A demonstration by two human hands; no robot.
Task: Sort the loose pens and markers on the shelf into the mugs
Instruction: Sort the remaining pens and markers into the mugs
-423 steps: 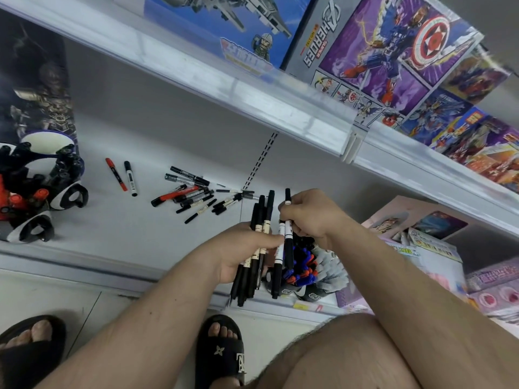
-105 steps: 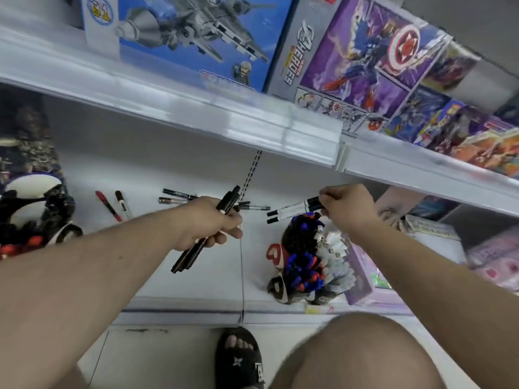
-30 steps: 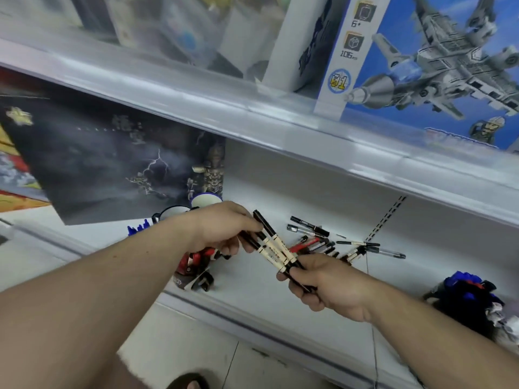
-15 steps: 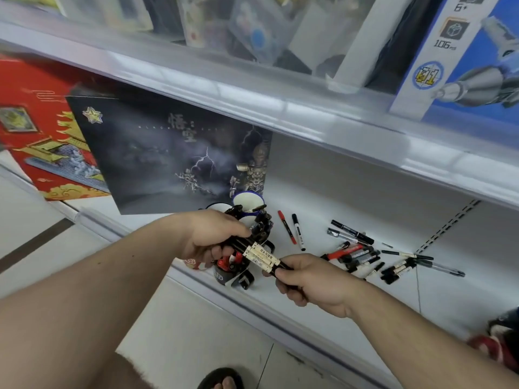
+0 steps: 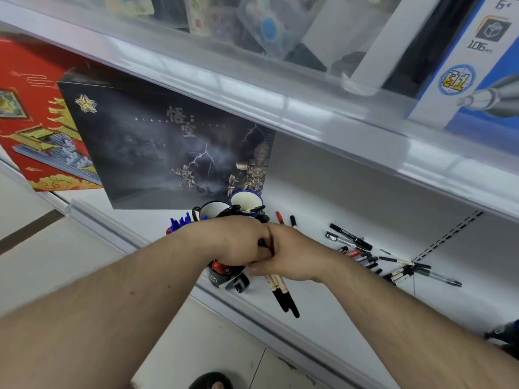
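Right now your right hand [image 5: 292,256] is curled round a bundle of black markers [image 5: 282,294], whose ends poke out below your fist over the shelf [image 5: 323,313]. Your left hand [image 5: 238,242] is pressed against it, fingers closed on the same bundle as far as I can tell. The mugs [image 5: 247,202] stand just behind your hands; more loose pens [image 5: 362,255] lie scattered to the right. These markers are light, stiff and smooth, so they may slide apart; grip them round the middle and feed them in ends first.
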